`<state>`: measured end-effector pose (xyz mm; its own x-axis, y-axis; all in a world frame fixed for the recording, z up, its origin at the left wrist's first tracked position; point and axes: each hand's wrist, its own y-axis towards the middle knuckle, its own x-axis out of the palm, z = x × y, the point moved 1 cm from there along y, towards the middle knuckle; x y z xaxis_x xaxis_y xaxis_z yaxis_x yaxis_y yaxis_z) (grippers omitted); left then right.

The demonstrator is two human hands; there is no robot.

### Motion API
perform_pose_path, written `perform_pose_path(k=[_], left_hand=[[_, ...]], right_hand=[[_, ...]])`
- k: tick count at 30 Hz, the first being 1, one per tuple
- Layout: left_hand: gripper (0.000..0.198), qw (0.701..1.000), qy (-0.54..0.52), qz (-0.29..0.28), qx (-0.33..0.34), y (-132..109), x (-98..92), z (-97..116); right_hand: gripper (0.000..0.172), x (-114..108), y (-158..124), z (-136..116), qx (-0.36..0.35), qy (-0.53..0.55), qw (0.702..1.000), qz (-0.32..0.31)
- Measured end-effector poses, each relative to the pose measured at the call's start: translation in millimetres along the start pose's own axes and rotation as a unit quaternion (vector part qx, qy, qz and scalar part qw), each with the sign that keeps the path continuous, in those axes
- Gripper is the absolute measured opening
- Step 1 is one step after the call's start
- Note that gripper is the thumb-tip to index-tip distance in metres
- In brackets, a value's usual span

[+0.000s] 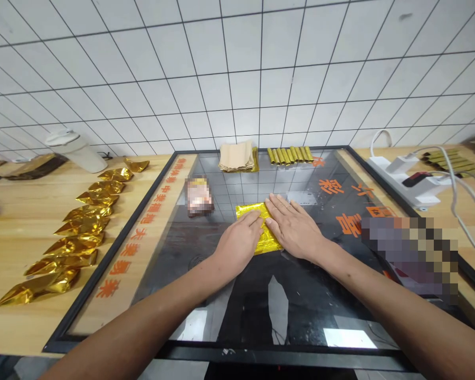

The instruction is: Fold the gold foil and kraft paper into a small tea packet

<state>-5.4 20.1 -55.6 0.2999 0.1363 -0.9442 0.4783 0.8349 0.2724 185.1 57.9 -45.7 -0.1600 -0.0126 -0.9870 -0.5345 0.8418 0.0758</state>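
The left hand (pixel 240 235), loosely curled, and the right hand (pixel 295 227), opened flat, are shown in the head view on a gold foil sheet (pixel 268 240) amid the glossy surface (pixel 158 253). Any left-hand pinch cannot be confirmed. Smoothing or folding seems under way; even pressure appears called for next.

A white-tiled wall (pixel 243 47) with dark grout lines rises behind a pale wooden table (pixel 16 221).
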Motion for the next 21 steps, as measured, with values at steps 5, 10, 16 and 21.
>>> perform_pose_path(k=[5, 10, 16, 21], left_hand=[[0.040, 1.000, 0.004, -0.013, 0.007, -2, -3.9, -7], [0.046, 0.999, 0.021, -0.031, -0.014, -3, -8.4, -9], [0.049, 0.999, 0.015, -0.046, -0.020, -1, -11.0, -11], [0.051, 0.999, -0.029, -0.027, -0.013, 0, -11.5, -12]], right_hand=[[0.071, 2, -2, 1, 0.000, 0.007, 1.000, 0.014], [0.069, 0, -5, 1, 0.005, 0.014, 1.000, 0.006], [0.069, -13, -5, -4, 0.036, 0.055, 0.997, 0.028], [0.069, -32, -8, -36, -0.021, 0.079, 0.994, 0.065]])
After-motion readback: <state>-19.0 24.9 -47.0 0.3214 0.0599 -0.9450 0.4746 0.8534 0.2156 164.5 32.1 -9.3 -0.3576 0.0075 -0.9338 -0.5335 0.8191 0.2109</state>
